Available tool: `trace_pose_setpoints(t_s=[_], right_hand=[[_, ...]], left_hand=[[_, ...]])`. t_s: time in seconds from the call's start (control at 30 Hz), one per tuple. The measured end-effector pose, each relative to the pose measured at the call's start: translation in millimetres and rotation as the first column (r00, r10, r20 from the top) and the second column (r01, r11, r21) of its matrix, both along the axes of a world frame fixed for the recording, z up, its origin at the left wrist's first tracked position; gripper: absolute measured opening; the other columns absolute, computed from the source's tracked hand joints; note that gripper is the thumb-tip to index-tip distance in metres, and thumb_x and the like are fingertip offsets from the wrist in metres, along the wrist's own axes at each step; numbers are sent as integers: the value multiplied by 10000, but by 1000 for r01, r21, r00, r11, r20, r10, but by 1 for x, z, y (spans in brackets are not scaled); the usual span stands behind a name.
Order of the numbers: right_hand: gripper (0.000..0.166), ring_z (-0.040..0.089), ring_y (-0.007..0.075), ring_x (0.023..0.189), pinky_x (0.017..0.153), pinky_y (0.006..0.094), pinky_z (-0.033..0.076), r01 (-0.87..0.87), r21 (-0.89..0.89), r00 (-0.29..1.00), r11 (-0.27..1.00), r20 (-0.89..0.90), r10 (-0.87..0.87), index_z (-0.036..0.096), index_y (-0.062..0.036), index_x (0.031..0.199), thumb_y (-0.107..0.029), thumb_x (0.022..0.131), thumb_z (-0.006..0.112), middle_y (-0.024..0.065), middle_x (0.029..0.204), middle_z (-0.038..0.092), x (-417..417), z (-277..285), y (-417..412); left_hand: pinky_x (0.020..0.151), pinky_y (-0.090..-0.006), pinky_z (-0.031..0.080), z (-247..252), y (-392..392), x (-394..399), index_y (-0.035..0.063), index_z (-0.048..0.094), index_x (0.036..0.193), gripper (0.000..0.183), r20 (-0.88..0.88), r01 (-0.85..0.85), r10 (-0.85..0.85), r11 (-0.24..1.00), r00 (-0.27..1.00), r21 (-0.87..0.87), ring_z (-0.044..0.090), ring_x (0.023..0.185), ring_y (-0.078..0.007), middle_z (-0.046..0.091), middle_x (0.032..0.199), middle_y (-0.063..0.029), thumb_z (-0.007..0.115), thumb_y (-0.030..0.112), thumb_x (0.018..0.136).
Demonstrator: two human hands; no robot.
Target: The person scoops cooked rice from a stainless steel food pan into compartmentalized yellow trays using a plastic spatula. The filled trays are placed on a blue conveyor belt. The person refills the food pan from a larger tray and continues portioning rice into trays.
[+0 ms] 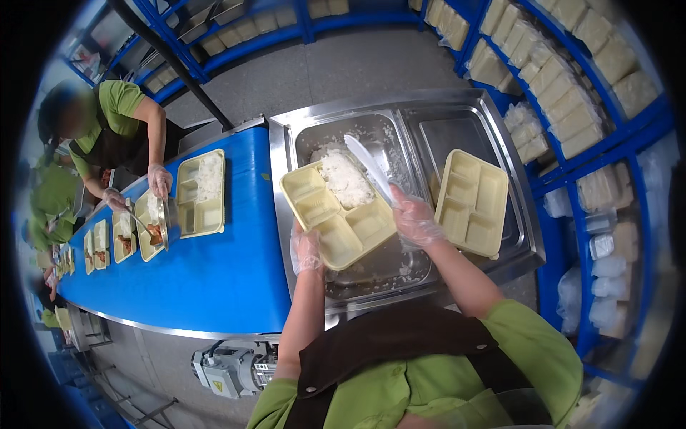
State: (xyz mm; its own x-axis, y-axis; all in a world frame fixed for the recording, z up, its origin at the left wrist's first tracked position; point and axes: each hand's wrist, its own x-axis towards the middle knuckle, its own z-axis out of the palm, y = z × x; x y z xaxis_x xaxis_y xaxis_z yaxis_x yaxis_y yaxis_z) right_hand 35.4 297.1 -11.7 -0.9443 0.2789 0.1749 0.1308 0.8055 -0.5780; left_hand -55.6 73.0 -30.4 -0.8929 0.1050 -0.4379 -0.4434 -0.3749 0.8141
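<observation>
My left hand (307, 250), in a clear plastic glove, grips the lower left edge of a pale yellow compartment tray (335, 242). White rice (347, 179) fills that tray's long upper right compartment; its other compartments hold nothing. A white flat paddle (370, 165) is held by its handle in my gloved right hand (417, 217), close to the tray's right edge. Below the tray is a steel pan (387, 134) with rice scattered inside. To the right, an unfilled compartment tray (471, 204) rests over a second steel pan (458, 126).
A blue conveyor belt (246, 279) runs left, bearing a tray with rice (202, 193) and several smaller-looking trays. A co-worker's gloved hands (159, 181) hold a spoon and a steel container over one. Blue shelving (568, 177) with wrapped stacks stands right; a motor (230, 370) sits below the belt.
</observation>
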Motion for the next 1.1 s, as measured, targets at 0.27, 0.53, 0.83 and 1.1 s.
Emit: trace_pose_setpoints(t_s=[0.27,0.53,0.83,1.1], right_hand=[[451,538,333,498,462,450,420,-246,135,968,960,92,235,456,-123,1299,-72,852,469,155,577,530,60,44,-36],[415,496,277,460,441,397,412,-287,319,950,904,-30,312,515,-122,1260,-78,849,483,106,527,467,12,49,-16],[441,574,235,533,553,339,487,-493,-121,870,862,-60,489,525,-220,1266,-128,835,522,145,726,628,19,41,2],[489,583,185,603,645,303,490,-528,-352,743,773,249,621,505,-233,1286,-113,813,520,110,876,670,17,38,25]], left_hand=[[795,-316,519,13,-37,23,18,408,1319,715,-81,0,13,987,997,161,594,969,-245,554,1155,-133,332,-141,626],[860,-314,492,19,-70,31,0,400,1320,752,-176,104,-91,992,980,68,566,1044,-257,536,1189,-130,324,-97,578],[779,-365,540,0,-90,32,0,468,1245,580,-61,71,-59,973,996,220,611,952,-263,572,1141,-137,462,-86,672],[756,-375,554,7,-97,33,-34,480,1194,521,-77,125,-102,913,992,388,628,898,-278,599,1089,-153,653,-17,704]])
